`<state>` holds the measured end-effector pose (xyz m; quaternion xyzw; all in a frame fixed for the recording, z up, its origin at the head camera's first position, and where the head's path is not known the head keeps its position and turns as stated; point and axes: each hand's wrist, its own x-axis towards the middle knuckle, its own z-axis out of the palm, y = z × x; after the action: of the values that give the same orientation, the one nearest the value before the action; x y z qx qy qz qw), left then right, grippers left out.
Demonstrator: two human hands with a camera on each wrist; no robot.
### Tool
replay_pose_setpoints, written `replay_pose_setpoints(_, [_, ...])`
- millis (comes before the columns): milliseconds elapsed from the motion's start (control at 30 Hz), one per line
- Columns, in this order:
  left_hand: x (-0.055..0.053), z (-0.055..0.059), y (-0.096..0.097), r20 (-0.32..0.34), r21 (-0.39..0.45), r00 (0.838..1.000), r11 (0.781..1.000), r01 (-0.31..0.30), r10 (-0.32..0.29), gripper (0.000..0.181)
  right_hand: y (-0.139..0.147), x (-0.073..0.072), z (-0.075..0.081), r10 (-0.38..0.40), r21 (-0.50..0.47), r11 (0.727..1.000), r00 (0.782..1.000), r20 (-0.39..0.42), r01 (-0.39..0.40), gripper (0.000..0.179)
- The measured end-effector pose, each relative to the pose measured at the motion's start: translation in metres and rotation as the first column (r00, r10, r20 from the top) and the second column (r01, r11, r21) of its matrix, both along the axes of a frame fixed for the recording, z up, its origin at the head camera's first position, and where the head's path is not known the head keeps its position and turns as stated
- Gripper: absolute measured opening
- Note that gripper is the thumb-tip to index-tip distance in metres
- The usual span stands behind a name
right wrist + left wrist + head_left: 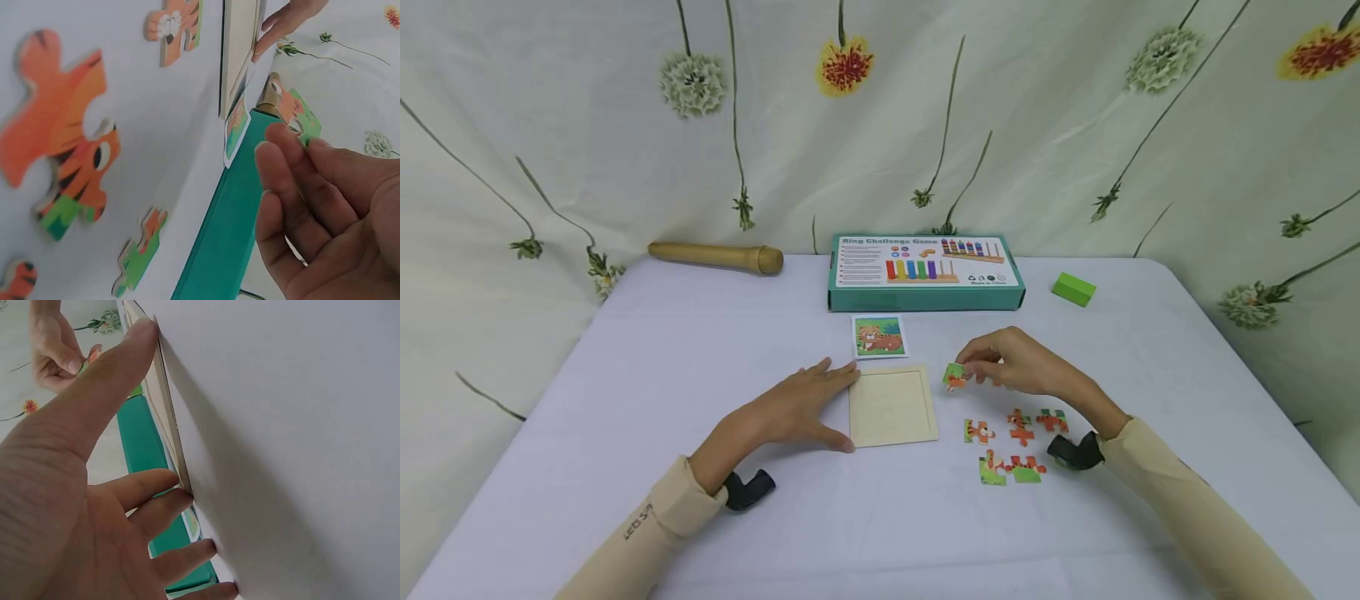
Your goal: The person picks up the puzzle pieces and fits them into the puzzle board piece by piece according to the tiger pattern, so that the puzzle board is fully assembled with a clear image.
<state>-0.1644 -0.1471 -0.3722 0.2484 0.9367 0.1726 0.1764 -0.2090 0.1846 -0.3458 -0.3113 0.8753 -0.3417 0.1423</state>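
Note:
My right hand (1018,362) pinches a green and orange jigsaw piece (954,375) between thumb and fingertips, raised beside the right edge of a square wooden puzzle tray (891,408). In the right wrist view this piece (294,109) shows a bit of a tiger's face. The left hand (801,404) spreads along the tray's left edge, thumb at the near corner and forefinger at the far one. Several loose tiger pieces (1020,427) lie to the right of the tray; another is partly hidden under my right hand. A tiger picture card (880,337) lies just beyond the tray.
A teal Ring Challenge Game box (925,298) lies at the table's back edge. To its left is a wooden rod (715,257), to its right a green block (1074,289). A flower-patterned cloth hangs behind the white table.

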Motion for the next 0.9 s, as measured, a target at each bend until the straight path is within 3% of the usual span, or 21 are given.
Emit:
replay_pose_setpoints(333, [0.0,-0.002,-0.002,0.002,0.015,1.0,1.0,-0.006,0.006,0.103,-0.014,-0.019,-0.004,0.02,-0.109,0.994,0.994,0.105,-0.008,0.017])
replay_pose_setpoints(600, [0.001,-0.003,-0.003,0.0,0.032,1.0,0.999,-0.001,0.001,0.105,-0.018,-0.026,-0.007,0.016,-0.166,0.986,0.987,0.157,0.01,0.02])
replay_pose_setpoints(900, [0.0,-0.005,-0.002,-0.009,-0.004,1.0,1.0,-0.02,0.02,0.108,-0.028,-0.029,-0.009,0.031,-0.21,0.978,0.982,0.184,0.008,0.02])
